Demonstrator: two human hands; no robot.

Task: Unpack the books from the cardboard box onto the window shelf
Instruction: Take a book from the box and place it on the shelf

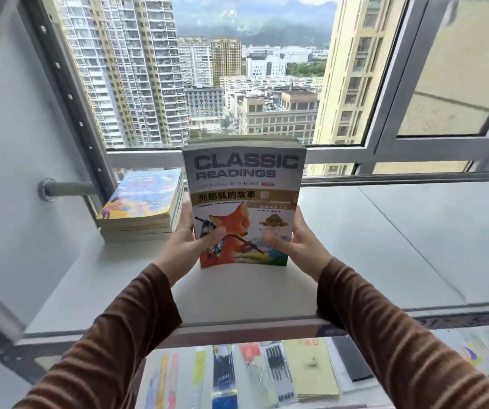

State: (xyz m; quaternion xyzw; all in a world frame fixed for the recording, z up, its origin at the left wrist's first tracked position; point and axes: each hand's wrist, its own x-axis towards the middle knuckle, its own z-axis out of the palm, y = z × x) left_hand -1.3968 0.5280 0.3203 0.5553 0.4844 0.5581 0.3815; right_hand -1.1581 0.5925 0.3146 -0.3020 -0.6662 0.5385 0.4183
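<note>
Both hands (pixel 244 246) clasp book stack (pixel 243 202) | above window shelf (pixel 384 246)

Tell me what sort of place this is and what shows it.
Probably a room high up in a city apartment or small stationery shop. The window looks out on tower blocks from well above street level, books are stacked on the window shelf, and packaged pens lie on a lower shelf.

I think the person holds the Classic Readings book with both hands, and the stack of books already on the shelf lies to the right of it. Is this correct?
Not quite. The head view shows the stack of books lying to the left of the Classic Readings book, near the wall. The rest holds: the left hand and the right hand both grip the book.
</note>
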